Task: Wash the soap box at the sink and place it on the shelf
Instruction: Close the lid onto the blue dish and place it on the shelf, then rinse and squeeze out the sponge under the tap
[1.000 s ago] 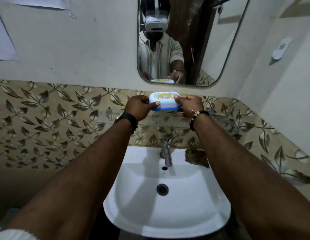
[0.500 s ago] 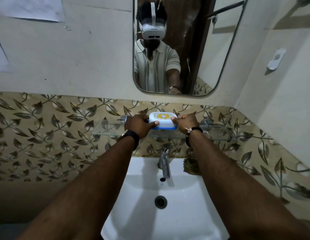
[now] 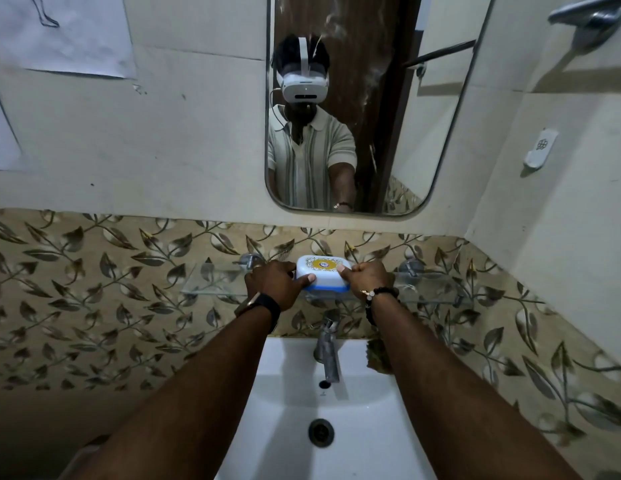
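Note:
The soap box (image 3: 323, 274) is white with a yellow round label on its lid and a blue base. It sits at the level of the glass shelf (image 3: 212, 284) on the wall above the sink (image 3: 354, 427). My left hand (image 3: 272, 287) grips its left end, thumb on the front edge. My right hand (image 3: 366, 276) grips its right end the same way. Whether the box rests fully on the glass is hidden by my hands.
A metal tap (image 3: 328, 351) stands at the back of the sink, directly below the shelf. A mirror (image 3: 354, 109) hangs above, showing a person in a headset. A leaf-patterned tile band runs behind the shelf. The side wall on the right carries a white fitting (image 3: 541, 148).
Both hands lowered the soap box from in front of the mirror's lower edge down to the glass shelf. The camera tilted, showing more of the mirror.

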Available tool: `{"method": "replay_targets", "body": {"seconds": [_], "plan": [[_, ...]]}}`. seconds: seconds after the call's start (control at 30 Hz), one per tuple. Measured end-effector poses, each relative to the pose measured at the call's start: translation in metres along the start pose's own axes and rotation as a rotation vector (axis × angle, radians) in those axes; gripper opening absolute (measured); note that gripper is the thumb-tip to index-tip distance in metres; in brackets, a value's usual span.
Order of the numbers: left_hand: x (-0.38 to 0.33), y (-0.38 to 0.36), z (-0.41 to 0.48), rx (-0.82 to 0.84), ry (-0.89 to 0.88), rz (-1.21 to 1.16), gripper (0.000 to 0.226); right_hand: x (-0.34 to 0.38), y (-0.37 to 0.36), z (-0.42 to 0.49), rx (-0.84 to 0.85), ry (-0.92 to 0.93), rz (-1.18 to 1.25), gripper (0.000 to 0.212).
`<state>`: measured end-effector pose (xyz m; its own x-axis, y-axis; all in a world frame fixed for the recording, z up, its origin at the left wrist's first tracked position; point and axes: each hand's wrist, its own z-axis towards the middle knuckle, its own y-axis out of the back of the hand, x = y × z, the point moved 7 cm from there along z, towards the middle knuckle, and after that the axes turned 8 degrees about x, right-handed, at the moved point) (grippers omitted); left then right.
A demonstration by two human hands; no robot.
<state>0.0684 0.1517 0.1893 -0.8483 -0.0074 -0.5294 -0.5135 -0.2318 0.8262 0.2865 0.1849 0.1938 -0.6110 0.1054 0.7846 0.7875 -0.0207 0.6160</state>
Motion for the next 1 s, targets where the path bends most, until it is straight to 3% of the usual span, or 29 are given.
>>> {"method": "replay_targets", "body": {"seconds": [0.77, 0.9, 1.0], "plan": [[0.0, 0.0, -0.004, -0.036, 0.026, 0.03, 0.061, -0.004, 0.006, -0.004, -0.015, 0.001, 0.039, 0.048], [0.001, 0.011, -0.014, -0.113, 0.059, -0.053, 0.063, -0.006, 0.018, -0.005, -0.116, 0.039, 0.159, 0.045], [-0.011, 0.021, -0.041, -0.321, -0.064, -0.199, 0.059, -0.004, 0.03, -0.021, -0.168, 0.194, 0.264, 0.034]]}}
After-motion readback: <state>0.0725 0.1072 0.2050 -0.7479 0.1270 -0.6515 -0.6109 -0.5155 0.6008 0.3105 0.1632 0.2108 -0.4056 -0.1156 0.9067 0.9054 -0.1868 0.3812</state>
